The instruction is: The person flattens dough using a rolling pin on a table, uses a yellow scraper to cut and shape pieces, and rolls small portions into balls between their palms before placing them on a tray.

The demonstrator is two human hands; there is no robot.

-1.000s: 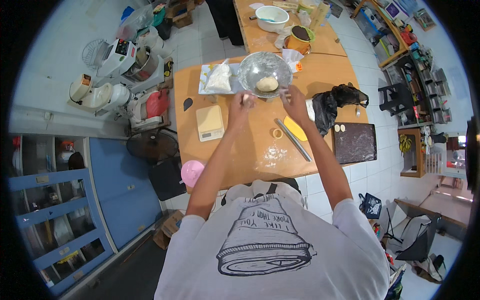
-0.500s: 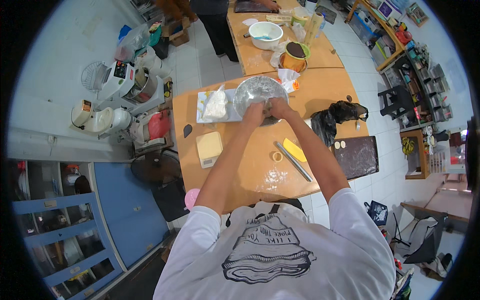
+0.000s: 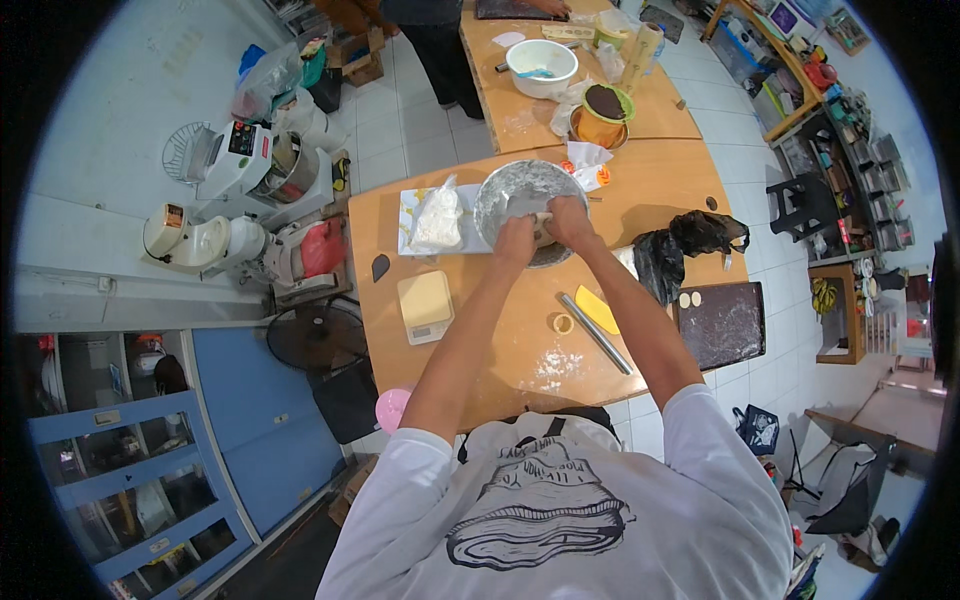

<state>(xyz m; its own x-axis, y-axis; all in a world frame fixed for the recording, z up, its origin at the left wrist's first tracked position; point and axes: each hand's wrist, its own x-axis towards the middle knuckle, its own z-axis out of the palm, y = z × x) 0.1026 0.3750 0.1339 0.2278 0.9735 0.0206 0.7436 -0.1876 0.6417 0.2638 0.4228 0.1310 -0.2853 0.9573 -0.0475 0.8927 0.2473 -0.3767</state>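
Both my hands reach into a floured metal bowl (image 3: pixel 498 190) on the wooden table. A pale lump of dough (image 3: pixel 543 231) lies between them at the bowl's near side. My left hand (image 3: pixel 517 240) presses against the dough from the left, its fingers curled. My right hand (image 3: pixel 570 222) is closed on the dough from the right, knuckles up. The fingertips of both are partly hidden. Left of the bowl, a clear bag of white flour (image 3: pixel 438 216) rests on a white patterned tray (image 3: pixel 470 236).
Nearer me are a kitchen scale (image 3: pixel 425 306), a ring cutter (image 3: pixel 563 324), a metal rolling pin (image 3: pixel 604 336) and a yellow scraper (image 3: pixel 594 306). At right sit a black plastic bag (image 3: pixel 660 268) and a dark baking tray (image 3: pixel 725 330) with two dough rounds (image 3: pixel 690 299). Another person (image 3: pixel 430 50) stands beyond.
The whole view has shifted slightly. My hands stay in the bowl and have moved a little on the dough, more of which now shows between them.
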